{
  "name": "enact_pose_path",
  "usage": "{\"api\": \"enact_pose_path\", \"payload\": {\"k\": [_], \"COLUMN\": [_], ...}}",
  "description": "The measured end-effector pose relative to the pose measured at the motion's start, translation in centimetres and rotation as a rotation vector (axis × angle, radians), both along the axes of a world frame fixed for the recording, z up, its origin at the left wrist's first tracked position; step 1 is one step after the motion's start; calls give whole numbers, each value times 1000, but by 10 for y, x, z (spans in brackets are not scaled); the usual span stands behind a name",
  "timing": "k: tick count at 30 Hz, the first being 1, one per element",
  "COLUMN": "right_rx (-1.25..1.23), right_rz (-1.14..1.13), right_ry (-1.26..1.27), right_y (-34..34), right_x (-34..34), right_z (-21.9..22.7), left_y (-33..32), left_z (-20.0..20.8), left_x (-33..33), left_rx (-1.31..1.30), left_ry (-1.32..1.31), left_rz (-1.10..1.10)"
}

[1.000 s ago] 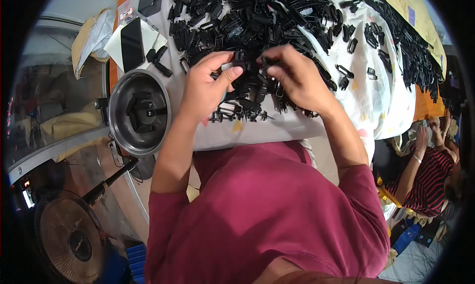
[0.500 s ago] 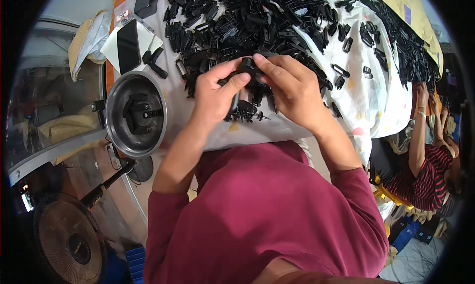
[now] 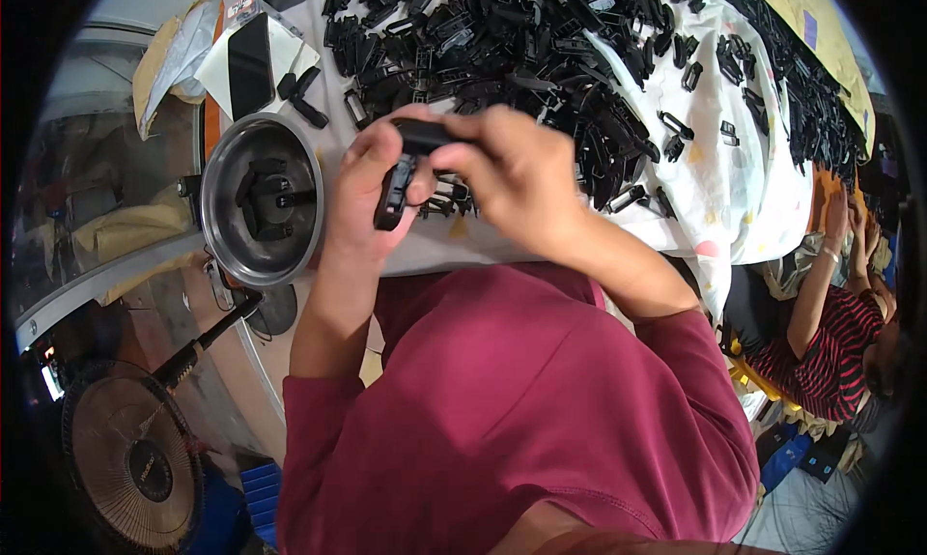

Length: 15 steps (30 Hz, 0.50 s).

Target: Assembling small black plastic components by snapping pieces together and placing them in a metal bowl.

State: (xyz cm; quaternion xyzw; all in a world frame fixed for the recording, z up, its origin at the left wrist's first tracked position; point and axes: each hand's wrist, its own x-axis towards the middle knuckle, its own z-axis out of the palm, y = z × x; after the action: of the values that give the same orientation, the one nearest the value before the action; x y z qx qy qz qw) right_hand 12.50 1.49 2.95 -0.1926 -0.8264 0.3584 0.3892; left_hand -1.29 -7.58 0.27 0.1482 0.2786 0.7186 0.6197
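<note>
In front of my chest, my left hand is closed around a black plastic clip-like part that hangs down along the palm. Across its top lies a dark elongated piece, pinched between both hands. My right hand, slightly blurred, grips the right end of that piece with thumb and fingers. Whether the two pieces are joined, I cannot tell. Behind the hands spreads a large heap of similar black plastic parts. To the left of my left hand stands a round metal bowl with several black parts in it.
A dark phone lies on white paper at the table's left, beside a few loose black pieces. White patterned cloth covers the right side. A fan stands lower left. Another person's arm reaches in at right.
Both hands have moved left, closer to the bowl, with the black parts. The held part has turned and now shows a long side along my left palm.
</note>
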Motion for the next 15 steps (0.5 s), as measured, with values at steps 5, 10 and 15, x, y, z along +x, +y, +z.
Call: {"api": "enact_pose_path", "payload": {"k": [5, 10, 15], "right_rx": [-217, 148, 366], "right_rz": [162, -34, -210], "right_ry": [-34, -418, -696], "right_y": [-17, 21, 37], "right_x": [-9, 45, 35], "right_z": [-8, -25, -34], "left_y": [-38, -83, -43], "left_z": [20, 26, 9], "left_x": [-3, -62, -46], "left_rx": [-198, -942, -342], "left_ry": [491, 1655, 2302], "left_rz": [240, 585, 501]}}
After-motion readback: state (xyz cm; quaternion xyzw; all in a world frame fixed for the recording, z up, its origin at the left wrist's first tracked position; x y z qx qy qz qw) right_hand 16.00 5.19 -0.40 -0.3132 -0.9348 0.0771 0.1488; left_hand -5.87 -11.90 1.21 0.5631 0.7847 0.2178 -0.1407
